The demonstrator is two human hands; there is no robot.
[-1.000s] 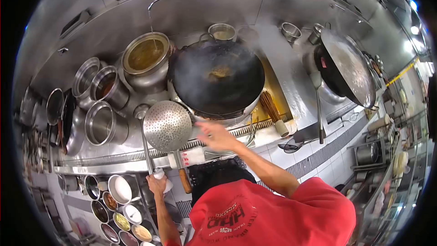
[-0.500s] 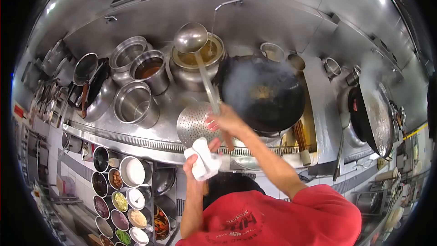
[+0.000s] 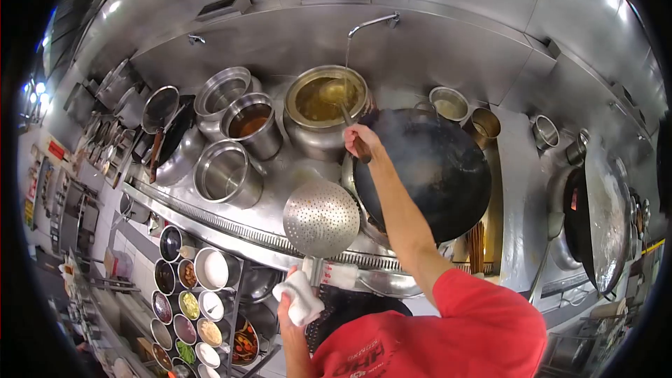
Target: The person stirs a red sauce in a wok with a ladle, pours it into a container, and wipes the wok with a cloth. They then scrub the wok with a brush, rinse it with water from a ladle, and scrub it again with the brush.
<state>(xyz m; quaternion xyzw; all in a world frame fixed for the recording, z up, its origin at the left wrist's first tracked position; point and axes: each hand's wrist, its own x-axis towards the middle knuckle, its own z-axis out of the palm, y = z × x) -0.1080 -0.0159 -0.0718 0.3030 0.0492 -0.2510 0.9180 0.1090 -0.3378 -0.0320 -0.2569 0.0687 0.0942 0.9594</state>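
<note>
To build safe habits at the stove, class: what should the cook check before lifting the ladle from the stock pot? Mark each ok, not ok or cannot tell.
1. Right hand closed on the ladle handle: ok.
2. Ladle bowl down in the stock pot: ok.
3. Left hand gripping the cloth: ok.
4. Tap shut off: not ok, water runs into the pot.
5. Skimmer lying apart from the right arm: ok.
6. Wok hot enough: cannot tell.

Restaurant kitchen, steel wok range (image 3: 280,189), stockpots (image 3: 325,108)
</note>
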